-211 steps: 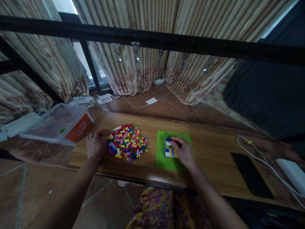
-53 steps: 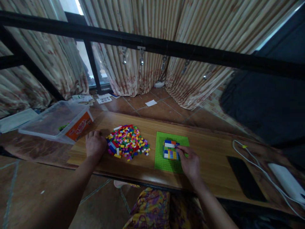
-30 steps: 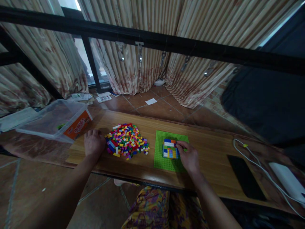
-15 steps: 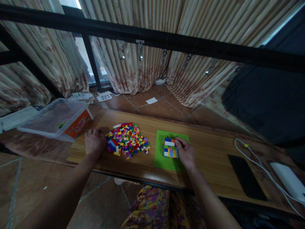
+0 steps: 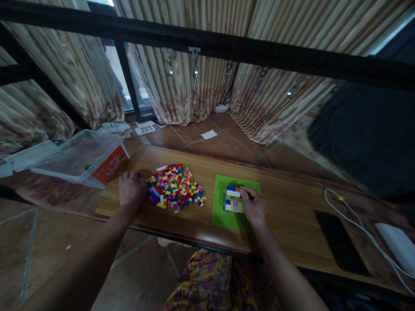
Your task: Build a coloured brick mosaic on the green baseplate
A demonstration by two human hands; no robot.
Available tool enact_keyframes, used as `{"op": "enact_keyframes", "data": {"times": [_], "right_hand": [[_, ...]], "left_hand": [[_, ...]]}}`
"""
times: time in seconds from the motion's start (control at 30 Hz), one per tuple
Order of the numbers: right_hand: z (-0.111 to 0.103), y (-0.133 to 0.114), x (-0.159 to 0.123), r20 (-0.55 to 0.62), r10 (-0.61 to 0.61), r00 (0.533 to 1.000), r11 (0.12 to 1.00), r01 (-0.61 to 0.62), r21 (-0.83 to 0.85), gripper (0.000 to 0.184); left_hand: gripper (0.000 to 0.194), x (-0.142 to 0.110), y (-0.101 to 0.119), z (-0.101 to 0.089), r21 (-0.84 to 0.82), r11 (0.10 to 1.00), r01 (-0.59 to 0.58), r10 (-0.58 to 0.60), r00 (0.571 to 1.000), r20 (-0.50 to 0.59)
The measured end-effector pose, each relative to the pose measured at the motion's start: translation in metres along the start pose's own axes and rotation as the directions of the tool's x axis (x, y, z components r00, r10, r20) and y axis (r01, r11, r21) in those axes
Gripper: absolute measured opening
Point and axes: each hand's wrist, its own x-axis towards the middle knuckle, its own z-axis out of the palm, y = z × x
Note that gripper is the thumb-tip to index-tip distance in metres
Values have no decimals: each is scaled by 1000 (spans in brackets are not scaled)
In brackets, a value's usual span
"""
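A block of toy building bricks (image 5: 232, 203) in white, blue, orange and yellow stands on a green studded baseplate (image 5: 220, 220). My right hand (image 5: 254, 207) covers its right side, with thumb and finger pinched at an orange brick (image 5: 237, 189) on the far right corner. The fingers partly hide that brick. To the left lies a heap of loose, many-coloured bricks (image 5: 177, 185). Beside the heap's left edge my left hand (image 5: 132, 188) rests on the wooden table, fingers curled in; no brick shows in it.
A clear plastic box (image 5: 74, 151) with an orange label stands at the table's left end, something green inside. At the right lie a black phone-like slab (image 5: 340, 242), a white cable (image 5: 348, 214) and a white device (image 5: 395, 246). A dark metal bar (image 5: 207, 41) crosses beyond the table.
The whole view has shifted slightly, with things now a little further right and higher. Both hands keep their places relative to the bricks.
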Motion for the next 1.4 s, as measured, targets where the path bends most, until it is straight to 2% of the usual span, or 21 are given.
{"op": "enact_keyframes", "data": {"times": [0.4, 0.67, 1.07, 1.4], "right_hand": [[-1, -3, -2, 11, 10, 1000, 1000, -10, 6, 39], [-3, -1, 0, 53, 91, 994, 996, -91, -7, 50], [3, 0, 2, 9, 85, 996, 995, -86, 51, 41], [-2, 3, 11, 36, 137, 990, 990, -138, 5, 47]], "left_hand": [[29, 0, 0, -1, -24, 1000, -12, 11, 1000, -15], [29, 1, 0, -2, 1, 1000, -24, 24, 1000, -1], [30, 1, 0, -1, -6, 1000, -10, 10, 1000, -8], [29, 0, 1, -2, -24, 1000, 0, 0, 1000, -4]]}}
